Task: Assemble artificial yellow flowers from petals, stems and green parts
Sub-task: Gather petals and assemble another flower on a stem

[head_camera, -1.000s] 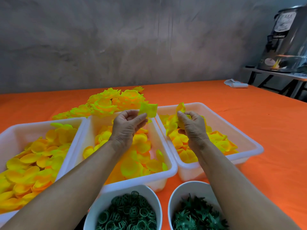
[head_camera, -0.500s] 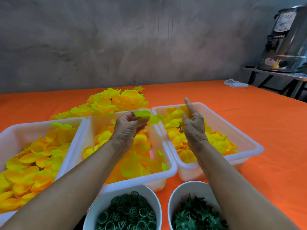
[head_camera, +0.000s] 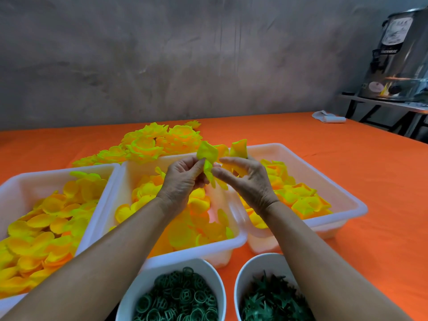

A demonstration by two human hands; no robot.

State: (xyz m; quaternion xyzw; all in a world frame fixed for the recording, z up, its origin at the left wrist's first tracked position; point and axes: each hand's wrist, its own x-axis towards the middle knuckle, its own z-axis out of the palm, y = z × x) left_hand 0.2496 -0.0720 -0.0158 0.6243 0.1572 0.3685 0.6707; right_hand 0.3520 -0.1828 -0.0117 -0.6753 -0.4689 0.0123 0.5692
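My left hand (head_camera: 183,179) and my right hand (head_camera: 245,179) meet above the middle white tray (head_camera: 236,239). Between them is a small cluster of yellow-green petals (head_camera: 207,156). The left fingers pinch its lower part, and the right thumb and fingers pinch it from the other side. Another orange-yellow petal (head_camera: 239,148) sticks up behind the right hand. Loose yellow petals fill the left tray (head_camera: 14,184), the middle tray and the right tray (head_camera: 347,193). Finished yellow flowers (head_camera: 157,142) are heaped behind the trays.
Two white bowls stand at the near edge: one (head_camera: 143,283) holds green rings, the other (head_camera: 252,265) holds green star-shaped parts. An orange cloth (head_camera: 370,163) covers the table. A white roll (head_camera: 328,117) lies far right; a metal urn (head_camera: 398,56) stands on a side table.
My hands have come together and lifted slightly. The right hand, which had its fingers raised over the right tray, now pinches the petal cluster with the left hand.
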